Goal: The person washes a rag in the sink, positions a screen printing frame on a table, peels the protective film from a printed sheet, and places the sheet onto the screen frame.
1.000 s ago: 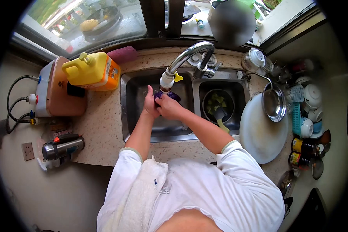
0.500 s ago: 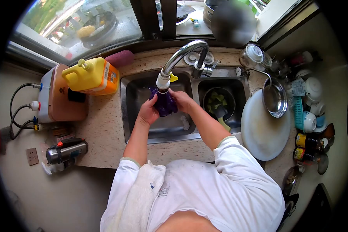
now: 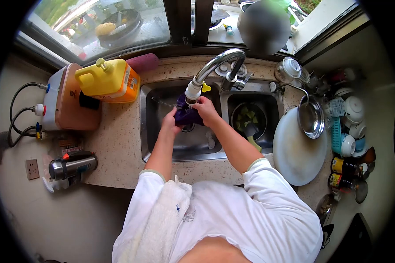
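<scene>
In the left sink basin [image 3: 151,131], right below the faucet spout [image 3: 193,90], both my hands hold a dark purple, glossy, limp-looking thing [image 3: 188,116]. Its kind I cannot make out. My left hand [image 3: 171,122] grips its left side, fingers curled and partly hidden. My right hand [image 3: 207,112] has its upper right part between thumb and fingers, close against the spout. A thin spray of water flies off leftward from the purple thing. The spout covers part of it.
Green pieces lie in a pot [image 3: 261,127] with a handled tool, in the right basin. A round white cutting board [image 3: 294,153] and metal bowl [image 3: 310,120] stand right. Left are a yellow jug [image 3: 114,81], a boxy appliance [image 3: 66,105] and a steel flask [image 3: 74,166].
The purple thing has been turned and bunched between my hands. Water now sprays to the left. My right hand has come up nearer the spout, and the whole view has shifted slightly.
</scene>
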### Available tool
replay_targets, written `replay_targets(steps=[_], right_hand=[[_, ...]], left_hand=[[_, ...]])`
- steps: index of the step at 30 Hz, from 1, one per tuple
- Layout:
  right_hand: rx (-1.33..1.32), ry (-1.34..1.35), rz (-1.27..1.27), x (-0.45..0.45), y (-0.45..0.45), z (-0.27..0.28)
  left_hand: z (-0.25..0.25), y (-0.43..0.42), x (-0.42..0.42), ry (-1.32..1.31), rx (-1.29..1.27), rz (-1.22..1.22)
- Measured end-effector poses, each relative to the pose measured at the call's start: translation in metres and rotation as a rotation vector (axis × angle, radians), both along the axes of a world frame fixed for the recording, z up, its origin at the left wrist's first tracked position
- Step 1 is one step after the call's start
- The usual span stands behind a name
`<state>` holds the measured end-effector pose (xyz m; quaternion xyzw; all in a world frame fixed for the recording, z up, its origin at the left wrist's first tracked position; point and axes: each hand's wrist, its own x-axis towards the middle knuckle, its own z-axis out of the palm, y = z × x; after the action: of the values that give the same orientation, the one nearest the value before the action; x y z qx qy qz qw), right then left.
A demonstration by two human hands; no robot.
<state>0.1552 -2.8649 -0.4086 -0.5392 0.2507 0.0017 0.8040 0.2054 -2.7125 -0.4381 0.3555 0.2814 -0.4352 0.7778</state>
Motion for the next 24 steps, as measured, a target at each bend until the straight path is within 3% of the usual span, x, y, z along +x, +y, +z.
replay_targets(steps=[1, 5, 9, 11, 13, 15, 17, 18, 21, 23, 24], right_hand=[[0.035, -0.072, -0.029, 0.002, -0.001, 0.005], [-0.06, 0.266, 0.033, 0.006, -0.023, 0.005], [-0.489, 0.134, 0.083, 0.009, -0.033, -0.024], [-0.666, -0.01, 0.02, 0.002, -0.038, 0.0], [-0.787, 0.014, 0.186, -0.004, -0.038, 0.008], [-0.901, 0.093, 0.373, -0.014, -0.032, 0.036], [-1.142, -0.005, 0.575, -0.019, -0.028, 0.041], [-1.259, -0.055, 0.676, -0.021, -0.026, 0.043], [-1.26, 0.084, 0.52, -0.014, -0.028, 0.029], [-1.289, 0.046, 0.338, -0.01, -0.028, 0.024], [-1.061, 0.099, 0.347, -0.008, -0.031, 0.022]], left_hand=[[0.007, -0.003, 0.001, -0.015, -0.059, -0.09], [0.017, 0.009, 0.007, -0.061, -0.01, -0.091], [0.039, 0.015, 0.018, -0.444, 0.196, 0.009], [0.036, 0.017, 0.026, -0.596, 0.286, -0.042], [0.029, 0.014, 0.035, -0.847, 0.307, -0.096], [0.046, 0.002, 0.034, -0.854, 0.277, -0.147], [0.058, -0.011, 0.035, -0.884, 0.273, -0.193], [0.057, -0.013, 0.039, -0.957, 0.396, -0.247], [0.068, -0.021, 0.041, -1.05, 0.734, -0.317], [0.072, -0.015, 0.039, -0.969, 0.627, -0.398], [0.073, -0.011, 0.04, -0.927, 0.574, -0.441]])
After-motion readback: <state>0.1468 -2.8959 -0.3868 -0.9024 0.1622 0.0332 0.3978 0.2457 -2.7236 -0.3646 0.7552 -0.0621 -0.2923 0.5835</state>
